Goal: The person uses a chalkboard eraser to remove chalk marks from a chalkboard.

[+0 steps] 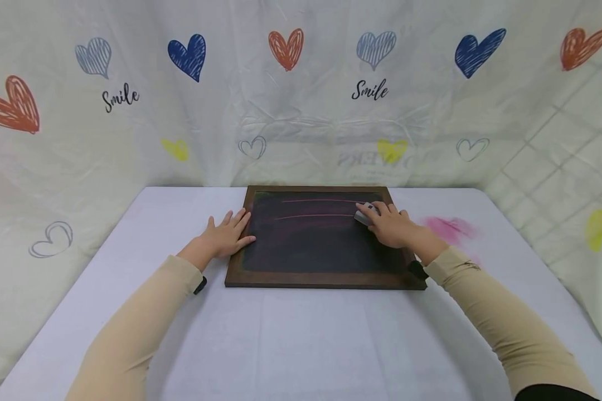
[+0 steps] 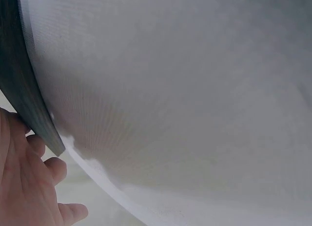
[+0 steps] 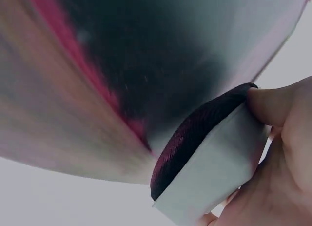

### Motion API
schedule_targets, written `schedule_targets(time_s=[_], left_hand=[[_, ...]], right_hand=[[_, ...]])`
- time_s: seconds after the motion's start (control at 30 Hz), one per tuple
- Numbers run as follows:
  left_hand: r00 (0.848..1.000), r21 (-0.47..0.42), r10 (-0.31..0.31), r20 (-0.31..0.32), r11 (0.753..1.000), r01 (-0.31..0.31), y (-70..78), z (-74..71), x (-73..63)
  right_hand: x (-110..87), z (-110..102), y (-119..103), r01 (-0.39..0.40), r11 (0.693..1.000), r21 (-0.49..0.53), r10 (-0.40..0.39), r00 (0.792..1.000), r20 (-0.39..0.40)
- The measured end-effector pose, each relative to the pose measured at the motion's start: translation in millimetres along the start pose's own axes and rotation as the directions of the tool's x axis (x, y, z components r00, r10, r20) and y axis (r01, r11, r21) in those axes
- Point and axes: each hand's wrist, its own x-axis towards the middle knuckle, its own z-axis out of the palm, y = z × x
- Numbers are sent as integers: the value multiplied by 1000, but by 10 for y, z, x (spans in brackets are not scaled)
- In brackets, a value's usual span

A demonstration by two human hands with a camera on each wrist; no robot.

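Observation:
A chalkboard (image 1: 311, 248) in a brown wooden frame lies flat on the white table. Two thin pink lines run across its upper half, with faint pinkish smears about them. My right hand (image 1: 393, 227) grips a grey eraser (image 1: 363, 216) over the board's upper right, at the right ends of the lines. In the right wrist view the eraser (image 3: 209, 162) shows a pale body and a dark pad dusted with pink. Fingers spread, my left hand (image 1: 223, 235) rests on the frame's left side; the left wrist view shows the frame (image 2: 27, 84) beside its fingertips.
A pink powder stain (image 1: 450, 228) marks the white tablecloth (image 1: 301, 345) right of the board. Behind the table hangs a pale curtain (image 1: 321, 94) printed with hearts and "Smile". A dark wrist strap (image 1: 418, 270) sits by the frame's lower right corner.

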Motion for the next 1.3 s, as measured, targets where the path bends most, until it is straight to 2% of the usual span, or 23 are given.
schedule_targets(time_s=[0.2,0.37,0.57,0.8,1.3], left_hand=[[1000,2,2,0,1000,-2,29,1,-2],[1000,4,3,4,1000,-3,45,7,4],[1000,8,2,3,1000,-2,43,-15,-16],[1000,1,-4,2,1000,4,21,-39,-47],[1000,-4,-5,10,1000,5,32,-20,-10]], right_hand=[[62,-23,130,-138,988,72,140,990,-29],[124,24,164,-217,975,49,216,976,17],[225,15,46,-277,960,46,273,960,67],[401,12,-210,-290,956,49,284,954,96],[785,123,-900,-209,978,5,208,975,75]])
